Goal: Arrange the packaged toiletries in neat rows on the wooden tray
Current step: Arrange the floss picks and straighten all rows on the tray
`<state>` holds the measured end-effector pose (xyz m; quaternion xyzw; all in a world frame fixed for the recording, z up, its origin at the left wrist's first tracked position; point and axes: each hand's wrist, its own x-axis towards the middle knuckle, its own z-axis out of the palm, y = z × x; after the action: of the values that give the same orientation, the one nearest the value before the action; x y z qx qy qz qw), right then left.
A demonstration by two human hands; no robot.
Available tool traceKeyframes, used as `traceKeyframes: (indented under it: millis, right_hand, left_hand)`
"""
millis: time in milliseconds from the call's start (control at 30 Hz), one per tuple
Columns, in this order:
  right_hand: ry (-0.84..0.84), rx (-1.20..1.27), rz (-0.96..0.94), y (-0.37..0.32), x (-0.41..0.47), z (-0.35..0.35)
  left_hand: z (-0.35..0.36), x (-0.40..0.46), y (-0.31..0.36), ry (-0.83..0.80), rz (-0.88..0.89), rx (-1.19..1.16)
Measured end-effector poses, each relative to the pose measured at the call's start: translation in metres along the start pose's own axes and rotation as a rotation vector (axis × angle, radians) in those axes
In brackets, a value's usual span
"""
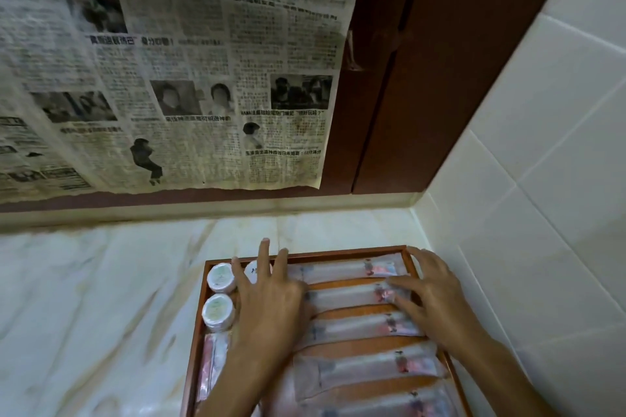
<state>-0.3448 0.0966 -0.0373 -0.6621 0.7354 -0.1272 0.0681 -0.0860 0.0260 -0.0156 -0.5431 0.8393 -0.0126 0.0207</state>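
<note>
On brown wooden tray point(200, 325): left hand point(271, 305), right hand point(430, 298) flat on long clear-wrapped toiletry packets point(352, 296), both grips apart, fingers straight.

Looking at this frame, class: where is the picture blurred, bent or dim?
Head view: the newspaper print is smeared and unreadable; wide-angle distortion tilts the wall tiles; light is dim and flat; the wooden tray and both hands read fairly sharp, left hand, right hand.

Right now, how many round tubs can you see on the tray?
3. One sits in the tray's far-left corner, one just nearer along the left wall, and one beside the corner tub, half covered by the left hand. More may be hidden under that hand.
</note>
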Motion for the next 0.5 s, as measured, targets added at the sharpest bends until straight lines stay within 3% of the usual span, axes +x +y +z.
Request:
traceKeyframes:
  millis: [100,333,500]
  right_hand:
    - [0.020,0.027,0.004,-0.001,0.002,0.003]
    - [0.031,0.080,-0.005,-0.002,0.003,0.001]
    - [0.245,0.221,0.107,-0.005,-0.002,-0.008]
  left_hand:
    - [-0.005,0.001,-0.001,-0.080,-0.016,-0.005]
    - [0.003,0.004,-0.002,0.032,-0.013,-0.082]
    - [-0.002,-0.001,-0.006,0.161,0.002,-0.232]
